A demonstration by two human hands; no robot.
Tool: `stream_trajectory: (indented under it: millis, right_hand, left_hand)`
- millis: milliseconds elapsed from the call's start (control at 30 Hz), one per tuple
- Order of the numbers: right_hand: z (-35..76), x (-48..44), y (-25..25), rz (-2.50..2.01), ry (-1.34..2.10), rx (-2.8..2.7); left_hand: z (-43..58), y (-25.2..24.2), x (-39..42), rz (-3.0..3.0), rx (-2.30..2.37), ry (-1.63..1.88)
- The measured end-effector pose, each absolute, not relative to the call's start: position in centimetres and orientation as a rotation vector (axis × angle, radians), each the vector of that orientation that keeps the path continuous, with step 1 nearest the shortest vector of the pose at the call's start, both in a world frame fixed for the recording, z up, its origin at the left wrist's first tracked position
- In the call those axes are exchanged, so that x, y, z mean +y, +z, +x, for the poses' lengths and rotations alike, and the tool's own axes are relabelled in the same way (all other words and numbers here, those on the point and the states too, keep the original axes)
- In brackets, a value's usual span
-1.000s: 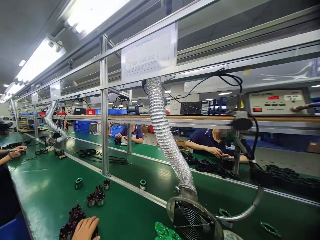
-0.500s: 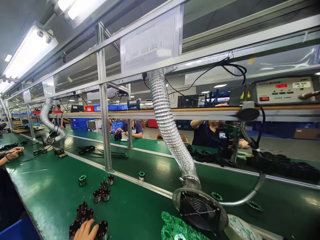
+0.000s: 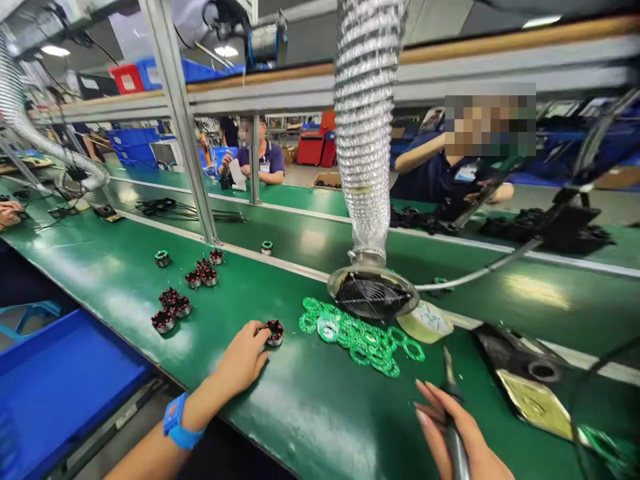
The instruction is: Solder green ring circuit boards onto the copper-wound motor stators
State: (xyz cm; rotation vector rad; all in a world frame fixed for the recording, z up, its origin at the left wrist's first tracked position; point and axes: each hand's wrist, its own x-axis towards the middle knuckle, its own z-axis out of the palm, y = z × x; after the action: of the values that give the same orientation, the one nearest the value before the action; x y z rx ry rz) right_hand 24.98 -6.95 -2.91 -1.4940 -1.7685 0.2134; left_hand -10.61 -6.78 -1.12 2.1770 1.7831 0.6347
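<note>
My left hand (image 3: 246, 360), with a blue wrist strap (image 3: 181, 421), has its fingers closed on a motor stator (image 3: 274, 332) with a dark, red-dotted top, low at the bench. In my right hand (image 3: 457, 427) lies a soldering iron (image 3: 456, 443), its tip pointing up and away; some fingers are stretched out. Between the hands and farther back spreads a pile of green ring-shaped circuit boards (image 3: 370, 343). Several more stators (image 3: 171, 310) stand in a group to the left, and another group (image 3: 203, 272) sits behind them. One stator (image 3: 163, 259) carries a green ring on top.
A fume extractor fan (image 3: 373, 293) hangs from a silver duct (image 3: 367, 133) behind the boards. At right stand a dark soldering iron stand (image 3: 530, 367) and a yellowish tray (image 3: 535, 403). A blue bin (image 3: 75, 393) is at lower left. Co-workers (image 3: 260, 157) sit across the bench.
My view has tilted down. My left hand has come right from the stator group with one stator. My right hand and the soldering iron have come into view.
</note>
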Motion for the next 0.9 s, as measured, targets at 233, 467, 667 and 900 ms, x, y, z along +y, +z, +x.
stream_trajectory:
  millis: [233, 467, 667, 900]
  right_hand:
    - [22.4, -8.2, -2.2, -1.543, 0.439, -1.711]
    - [18.7, -7.7, -2.0, -1.473, 0.589, -1.640]
    - [18.4, -5.9, -2.8, -1.540, 0.533, -1.647]
    - [17.4, -2.9, -3.6, -1.687, 0.299, -1.768]
  left_hand:
    - [-9.5, -2.2, -4.8, 2.077, 1.603, 0.622]
    - [-8.8, -1.2, -1.3, 2.185, 1.352, 0.516]
    - [-7.2, -0.5, 0.0, 2.242, 1.147, 0.470]
    - [-3.4, -0.9, 0.4, 2.242, 0.935, 0.467]
